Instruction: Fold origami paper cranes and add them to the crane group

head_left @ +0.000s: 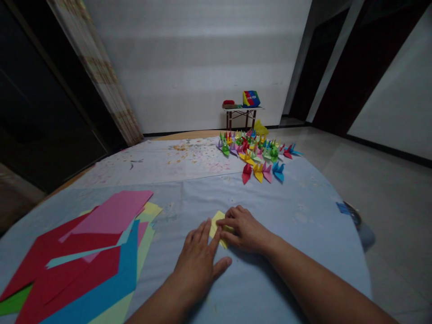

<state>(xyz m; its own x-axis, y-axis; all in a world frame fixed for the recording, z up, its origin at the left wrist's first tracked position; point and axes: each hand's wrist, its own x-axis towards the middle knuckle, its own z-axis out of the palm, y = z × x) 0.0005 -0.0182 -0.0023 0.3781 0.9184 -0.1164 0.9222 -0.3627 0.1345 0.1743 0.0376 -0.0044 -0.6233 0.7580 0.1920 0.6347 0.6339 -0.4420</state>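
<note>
Blue tablecloth (313, 234); left hand (197, 258) flat; right hand (248, 229) curled, pinch unclear; both partly hide yellow paper (218, 218).

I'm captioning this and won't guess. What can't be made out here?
Head view:
- Yellow paper: full outline, partly covered by the left hand and right hand.
- Coloured sheets: number, hidden by overlap and cut off at the bottom edge.
- Rear paper cranes: number, small and overlapping.
- Box: lettering, too small and blurred.

Left hand (199, 255) palm down, thumb outstretched, right hand (245, 229) close beside, fingers bent
</note>
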